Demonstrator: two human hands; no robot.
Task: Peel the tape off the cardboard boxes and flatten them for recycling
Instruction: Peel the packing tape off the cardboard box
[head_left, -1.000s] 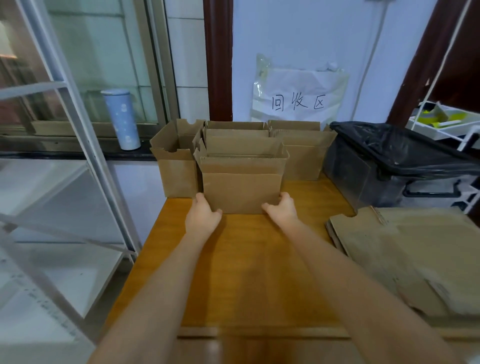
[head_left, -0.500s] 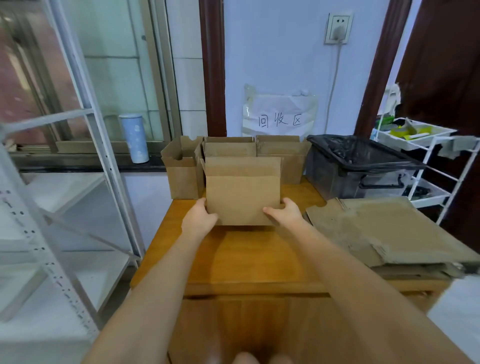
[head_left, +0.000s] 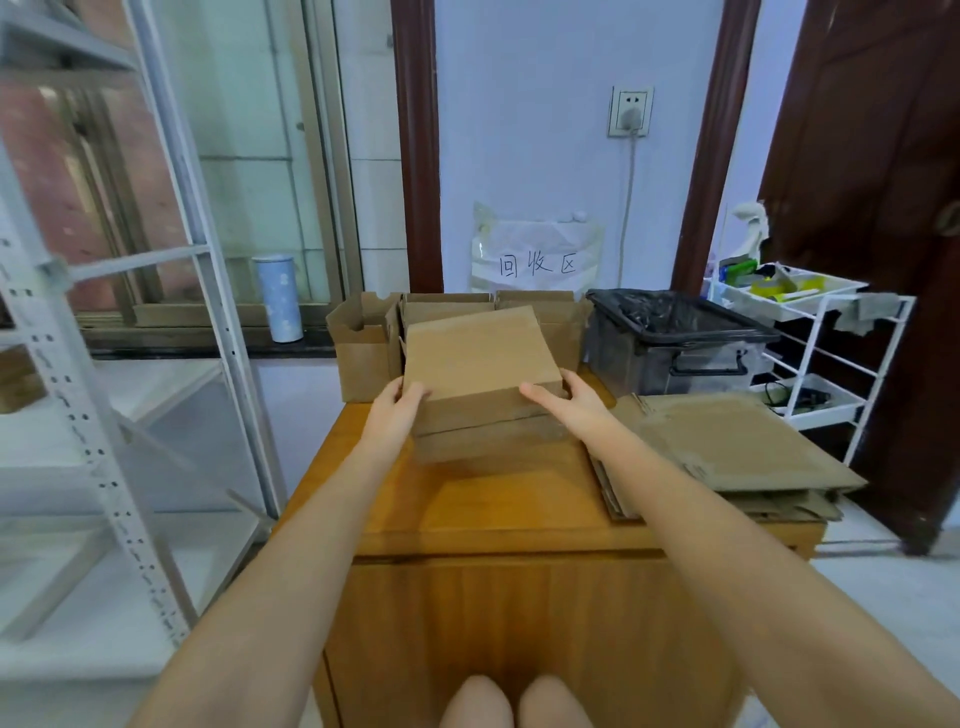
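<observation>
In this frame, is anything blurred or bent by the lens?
Head view: the held box and both hands are slightly motion-soft, left hand, right hand; the wide lens bows the white shelf frame; daylight is even, with no harsh glare on the table.

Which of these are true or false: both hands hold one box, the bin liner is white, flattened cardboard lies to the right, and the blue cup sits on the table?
1. Both hands hold one box: true. The left hand and right hand grip the cardboard box.
2. The bin liner is white: false. The bin has a black liner.
3. Flattened cardboard lies right: true.
4. The blue cup sits on the table: false. It stands on the window ledge.
</observation>
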